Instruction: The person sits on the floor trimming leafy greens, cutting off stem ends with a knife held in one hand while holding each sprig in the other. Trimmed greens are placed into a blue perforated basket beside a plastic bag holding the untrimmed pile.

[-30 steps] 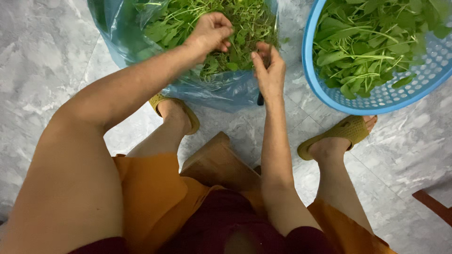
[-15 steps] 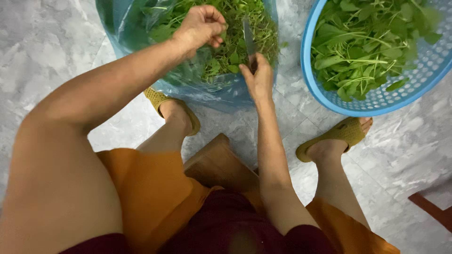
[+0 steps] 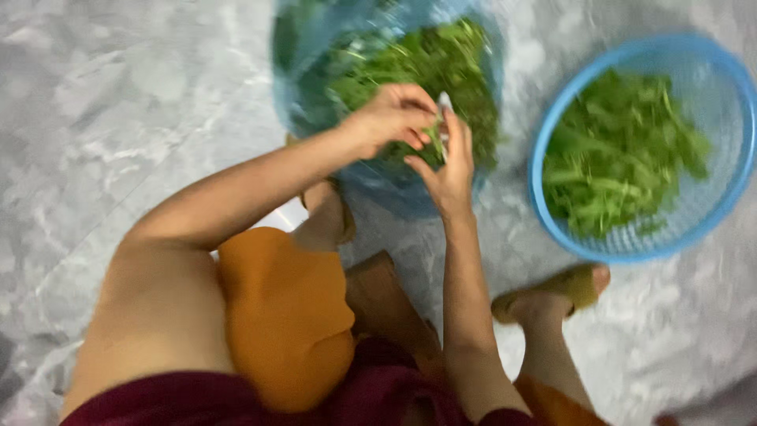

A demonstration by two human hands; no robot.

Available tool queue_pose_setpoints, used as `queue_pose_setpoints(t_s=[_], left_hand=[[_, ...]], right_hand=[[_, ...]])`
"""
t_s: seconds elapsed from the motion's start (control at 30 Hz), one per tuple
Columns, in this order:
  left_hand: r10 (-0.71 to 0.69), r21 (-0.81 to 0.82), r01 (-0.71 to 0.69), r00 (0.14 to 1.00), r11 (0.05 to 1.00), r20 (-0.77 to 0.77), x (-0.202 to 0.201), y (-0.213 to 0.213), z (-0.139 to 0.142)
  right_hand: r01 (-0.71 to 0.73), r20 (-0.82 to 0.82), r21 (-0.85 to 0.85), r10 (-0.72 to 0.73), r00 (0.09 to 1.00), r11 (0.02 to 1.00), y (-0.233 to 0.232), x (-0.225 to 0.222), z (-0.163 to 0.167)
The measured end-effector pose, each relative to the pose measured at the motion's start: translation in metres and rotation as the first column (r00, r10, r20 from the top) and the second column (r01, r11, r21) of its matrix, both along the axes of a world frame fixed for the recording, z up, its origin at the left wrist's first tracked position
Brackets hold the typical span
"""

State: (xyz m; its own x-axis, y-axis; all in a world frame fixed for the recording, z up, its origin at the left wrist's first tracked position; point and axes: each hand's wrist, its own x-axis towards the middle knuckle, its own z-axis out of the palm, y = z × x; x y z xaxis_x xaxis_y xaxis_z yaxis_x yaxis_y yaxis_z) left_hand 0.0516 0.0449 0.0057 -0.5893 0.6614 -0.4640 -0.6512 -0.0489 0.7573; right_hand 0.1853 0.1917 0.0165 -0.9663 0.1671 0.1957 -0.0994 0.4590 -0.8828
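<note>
Floor [image 3: 118, 95]: grey-white marble pattern with pale veining. Plastic bag [image 3: 315, 118]: translucent blue, holding dark and mid-green leafy greens [image 3: 441, 63]. Round basket [image 3: 710, 205]: bright blue, fine mesh wall, holding green leaves [image 3: 615, 158]. Garment over the knees [image 3: 288, 315]: orange, with maroon at the waist. Sandal [image 3: 576, 285]: mustard yellow.

A round blue plastic basket [image 3: 737, 170] of green leaves sits at right on the grey marbled floor [image 3: 118, 110]; yellow sandal [image 3: 579, 284] below it.

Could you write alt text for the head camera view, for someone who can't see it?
A seated person's left hand and right hand meet over a blue bag of leafy greens. A blue basket of greens sits alongside.
</note>
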Motion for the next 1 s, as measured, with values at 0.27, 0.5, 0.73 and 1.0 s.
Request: queue_pose_setpoints(t_s=[0.27,0.5,0.73,1.0], left_hand=[[-0.053,-0.159,-0.007,0.927,0.987,-0.371,-0.014,-0.017,-0.010],[-0.236,-0.213,0.154,0.864,0.965,-0.444,0.004,-0.024,-0.018],[-0.362,-0.116,0.347,0.918,0.931,-0.163,0.002,-0.038,0.002],[-0.277,0.072,0.286,0.954,0.955,-0.114,-0.003,-0.041,0.014]], right_hand=[[0.177,0.155,-0.405,-0.123,0.980,0.897,-0.014,-0.006,0.015],[0.103,0.066,-0.494,-0.080,0.995,0.864,-0.013,-0.005,0.013],[0.163,0.144,-0.668,-0.089,0.986,0.726,-0.013,-0.014,0.000],[0.215,0.211,-0.756,-0.080,0.974,0.618,-0.015,-0.016,-0.029]])
